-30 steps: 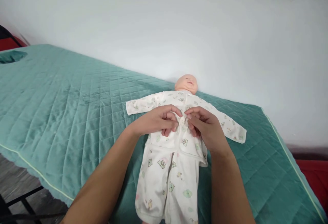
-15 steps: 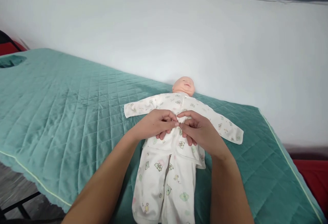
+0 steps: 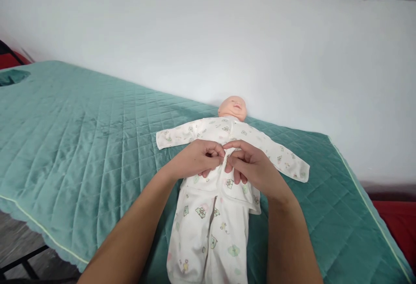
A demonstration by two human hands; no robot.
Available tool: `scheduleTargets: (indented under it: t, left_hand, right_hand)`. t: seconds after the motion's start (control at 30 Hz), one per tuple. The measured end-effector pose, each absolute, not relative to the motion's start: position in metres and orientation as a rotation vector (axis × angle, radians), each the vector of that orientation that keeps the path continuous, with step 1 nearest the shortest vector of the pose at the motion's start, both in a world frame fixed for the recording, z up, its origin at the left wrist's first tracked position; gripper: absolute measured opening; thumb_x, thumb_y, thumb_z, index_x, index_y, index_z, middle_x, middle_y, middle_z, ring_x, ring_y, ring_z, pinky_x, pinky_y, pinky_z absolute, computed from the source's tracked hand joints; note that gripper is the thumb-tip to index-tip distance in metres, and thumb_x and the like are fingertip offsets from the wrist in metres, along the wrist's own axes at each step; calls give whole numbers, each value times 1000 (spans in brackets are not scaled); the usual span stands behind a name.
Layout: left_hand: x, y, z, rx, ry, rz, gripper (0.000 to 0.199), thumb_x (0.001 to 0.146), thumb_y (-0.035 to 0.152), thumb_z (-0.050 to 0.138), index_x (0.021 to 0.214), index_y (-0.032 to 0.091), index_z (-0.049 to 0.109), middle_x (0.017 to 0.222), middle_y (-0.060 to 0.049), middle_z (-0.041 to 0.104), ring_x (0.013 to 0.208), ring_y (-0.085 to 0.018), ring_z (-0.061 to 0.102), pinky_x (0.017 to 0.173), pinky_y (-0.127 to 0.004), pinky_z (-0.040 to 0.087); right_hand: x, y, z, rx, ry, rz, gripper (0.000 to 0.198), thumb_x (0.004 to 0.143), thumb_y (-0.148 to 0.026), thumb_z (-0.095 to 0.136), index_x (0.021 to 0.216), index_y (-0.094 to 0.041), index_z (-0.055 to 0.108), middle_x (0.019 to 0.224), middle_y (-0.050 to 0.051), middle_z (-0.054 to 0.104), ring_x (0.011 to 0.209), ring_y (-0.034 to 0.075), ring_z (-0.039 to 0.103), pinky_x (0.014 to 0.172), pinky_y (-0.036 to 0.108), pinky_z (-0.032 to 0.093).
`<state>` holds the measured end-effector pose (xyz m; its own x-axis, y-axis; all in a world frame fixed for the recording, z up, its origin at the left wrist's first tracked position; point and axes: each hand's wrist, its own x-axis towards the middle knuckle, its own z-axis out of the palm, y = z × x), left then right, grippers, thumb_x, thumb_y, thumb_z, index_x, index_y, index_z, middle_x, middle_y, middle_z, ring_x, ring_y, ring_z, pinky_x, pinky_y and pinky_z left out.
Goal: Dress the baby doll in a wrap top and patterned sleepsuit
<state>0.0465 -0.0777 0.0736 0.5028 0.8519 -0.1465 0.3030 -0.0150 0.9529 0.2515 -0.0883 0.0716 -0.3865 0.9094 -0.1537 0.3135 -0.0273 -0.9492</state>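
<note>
White wall behind, then the big green quilted cover, with the doll on its back near the wall. Its printed shirt has both sleeves out wide. Left hand is pinching the shirt's front edge; right hand, can't tell its grip, fingers block the view. Thumbs met half a second ago, now they're slightly apart, so I'd call that edge mid-adjustment.

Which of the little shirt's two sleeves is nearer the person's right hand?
The sleeve stretching toward the picture's right, beside the right hand; the other sleeve stretches left, on the left hand's side.
</note>
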Motion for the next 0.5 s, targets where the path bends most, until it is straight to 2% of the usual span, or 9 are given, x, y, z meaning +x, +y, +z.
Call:
scheduleTargets:
  t: [0.3, 0.5]
  left_hand:
    - [55, -82, 75, 1601, 1163, 660, 5, 75, 23, 54, 74, 20, 58, 53, 7, 49, 46, -7, 46, 45, -18, 37]
    - [52, -81, 71, 1565, 1105, 671, 8, 76, 17, 54, 79, 20, 60, 53, 8, 50, 44, -6, 48, 45, -17, 39]
  right_hand:
    - [251, -86, 68, -1232, -1637, 1440, 24, 91, -26, 55, 114, -27, 61, 77, -3, 69, 51, 9, 61, 44, 20, 40]
    - [250, -87, 67, -1274, -1592, 1407, 21, 90, -28, 57, 110, -26, 63, 75, -3, 69, 49, 10, 59, 43, 20, 41]
